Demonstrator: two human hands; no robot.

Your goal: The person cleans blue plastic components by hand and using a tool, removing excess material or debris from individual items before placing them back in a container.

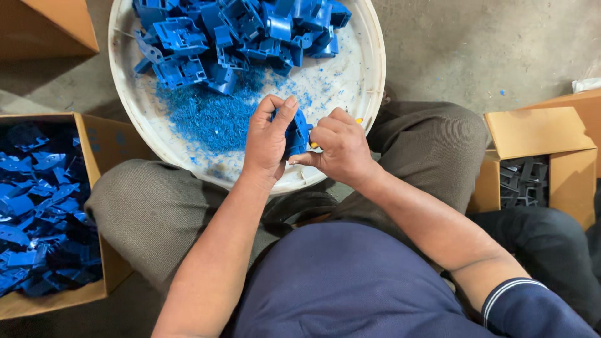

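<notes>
— Plenty left, by my guess: blue plastic parts (231,37) are piled at the far side of the white basin (369,81), with blue shavings (210,116) spread nearer.

— And the finished ones?

— Likely the cardboard box (106,147) at left, nearly full.

— The hands?

— Left hand (266,141) has its grip clasped round one blue part (297,133) over the basin's near rim, thumb up. Right hand (341,147) is clenched on a small yellow-tipped tool (313,145), pressed against the part.
</notes>
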